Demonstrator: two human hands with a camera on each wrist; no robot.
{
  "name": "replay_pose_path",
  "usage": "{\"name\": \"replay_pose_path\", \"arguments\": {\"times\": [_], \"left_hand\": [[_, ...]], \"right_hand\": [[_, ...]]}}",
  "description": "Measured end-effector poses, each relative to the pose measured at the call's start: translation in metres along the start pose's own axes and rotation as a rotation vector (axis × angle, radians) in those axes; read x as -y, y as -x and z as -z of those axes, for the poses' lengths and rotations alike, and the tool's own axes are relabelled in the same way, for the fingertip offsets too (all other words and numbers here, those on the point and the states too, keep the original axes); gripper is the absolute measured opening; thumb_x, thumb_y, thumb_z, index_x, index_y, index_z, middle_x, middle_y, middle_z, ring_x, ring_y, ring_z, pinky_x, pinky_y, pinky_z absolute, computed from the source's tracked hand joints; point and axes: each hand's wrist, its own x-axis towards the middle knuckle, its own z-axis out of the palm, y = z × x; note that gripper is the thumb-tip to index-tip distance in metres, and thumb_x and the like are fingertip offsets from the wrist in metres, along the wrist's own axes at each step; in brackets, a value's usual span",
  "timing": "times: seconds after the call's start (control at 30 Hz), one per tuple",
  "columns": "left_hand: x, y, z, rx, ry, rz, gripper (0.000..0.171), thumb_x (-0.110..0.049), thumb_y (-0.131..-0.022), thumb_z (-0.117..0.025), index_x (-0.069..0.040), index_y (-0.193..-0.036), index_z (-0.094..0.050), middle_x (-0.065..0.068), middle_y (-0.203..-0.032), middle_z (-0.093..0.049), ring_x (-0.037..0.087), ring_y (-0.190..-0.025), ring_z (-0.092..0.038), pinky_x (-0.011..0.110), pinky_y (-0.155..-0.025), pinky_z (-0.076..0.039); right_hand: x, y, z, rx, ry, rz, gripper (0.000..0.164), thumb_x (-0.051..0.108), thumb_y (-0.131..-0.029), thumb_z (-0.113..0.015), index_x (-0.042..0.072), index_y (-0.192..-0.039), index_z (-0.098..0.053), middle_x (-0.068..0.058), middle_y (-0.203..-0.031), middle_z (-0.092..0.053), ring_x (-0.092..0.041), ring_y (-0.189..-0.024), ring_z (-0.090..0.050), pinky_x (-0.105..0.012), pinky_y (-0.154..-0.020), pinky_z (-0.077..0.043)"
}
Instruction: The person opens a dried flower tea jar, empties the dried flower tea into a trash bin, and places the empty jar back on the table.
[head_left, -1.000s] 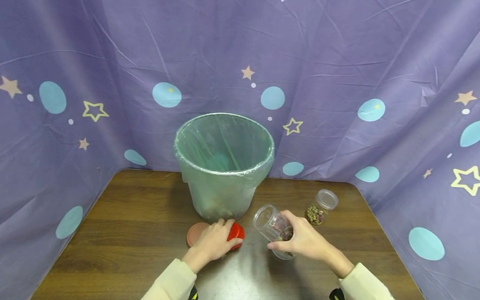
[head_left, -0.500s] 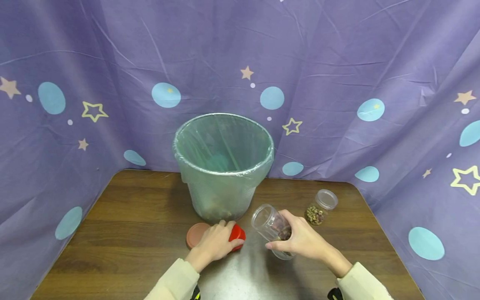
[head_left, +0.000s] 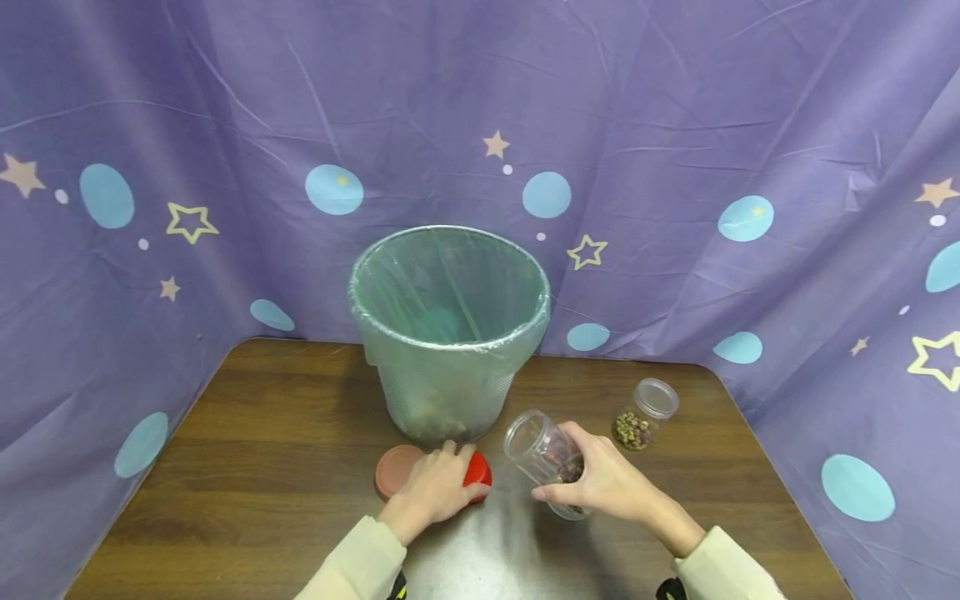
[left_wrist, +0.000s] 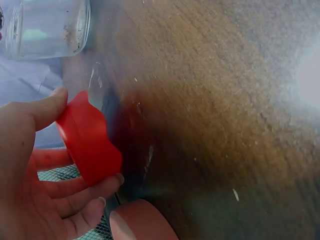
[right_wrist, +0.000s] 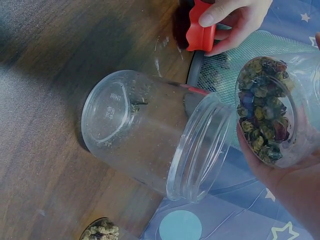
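Head view, L hand (head_left: pixel 431 492): thumb + fingers part-curled, gripping red lid (left_wrist: pixel 90 140); wavy edge faces tbl (head_left: pixel 285 433), contact unclear.
R hand (head_left: pixel 611 479): curled round bud jar (right_wrist: pixel 307 75), in front & R of bin; long axis tilted, mouth up-left, dried buds (right_wrist: pixel 262 115) at base.
Crumb jar (right_wrist: pixel 150 135): just beside bud jar, approx. upright, mouth up.
Salmon lid (head_left: pixel 393 471): flat, L of red lid.
Bin (head_left: pixel 442 396): mesh, green-lined, behind lids.
Capped jar (head_left: pixel 656 400): upright, far R.
Backdrop: purple curtain (head_left: pixel 637 125).
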Motion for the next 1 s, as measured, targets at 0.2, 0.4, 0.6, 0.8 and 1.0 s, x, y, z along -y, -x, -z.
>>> {"name": "replay_pose_path", "arguments": {"times": [0.2,0.4,0.6,0.8,1.0], "left_hand": [[-0.0005,-0.0009,-0.0026,-0.005,-0.016,-0.005,0.059,-0.049,-0.079,-0.075,-0.008,-0.119,-0.062,0.012,-0.091,-0.060,0.030,-0.073,-0.065,0.044,-0.062,-0.052],[-0.0008,-0.0034,-0.0041,-0.013,-0.084,-0.033,0.058,-0.052,-0.075,-0.077,-0.011,-0.114,-0.064,0.011,-0.088,-0.059,0.028,-0.071,-0.064,0.041,-0.061,-0.052],[-0.0021,-0.0046,-0.0031,-0.007,-0.127,-0.045,0.061,-0.054,-0.073,-0.078,-0.011,-0.114,-0.067,0.012,-0.088,-0.061,0.028,-0.072,-0.064,0.040,-0.062,-0.053],[-0.0030,-0.0037,-0.0034,-0.024,-0.118,-0.051,0.065,-0.054,-0.067,-0.082,-0.009,-0.112,-0.067,0.013,-0.088,-0.061,0.028,-0.071,-0.065,0.041,-0.058,-0.053],[-0.0037,-0.0022,-0.0079,-0.045,-0.121,-0.080,0.069,-0.051,-0.062,-0.086,-0.005,-0.109,-0.067,0.015,-0.087,-0.062,0.029,-0.070,-0.066,0.041,-0.057,-0.055]], "right_hand": [[0.0004,0.0003,0.0004,-0.005,0.009,-0.002,0.059,0.050,-0.070,-0.084,0.021,-0.114,-0.058,0.009,-0.089,-0.069,0.000,-0.079,-0.063,-0.022,-0.070,-0.052],[0.0006,0.0009,0.0019,-0.009,0.011,0.002,0.059,0.049,-0.070,-0.084,0.021,-0.115,-0.058,0.008,-0.091,-0.069,0.000,-0.080,-0.063,-0.022,-0.070,-0.052],[0.0007,0.0011,0.0019,-0.001,-0.001,-0.001,0.059,0.048,-0.070,-0.084,0.021,-0.115,-0.058,0.007,-0.092,-0.070,-0.001,-0.080,-0.063,-0.023,-0.071,-0.052],[0.0011,0.0015,0.0000,0.004,-0.003,-0.009,0.059,0.049,-0.070,-0.084,0.020,-0.115,-0.058,0.009,-0.091,-0.069,0.000,-0.081,-0.063,-0.022,-0.071,-0.052],[0.0022,0.0015,-0.0003,0.004,-0.005,-0.022,0.060,0.049,-0.070,-0.084,0.020,-0.115,-0.058,0.008,-0.091,-0.069,-0.001,-0.081,-0.063,-0.023,-0.071,-0.052]]}}
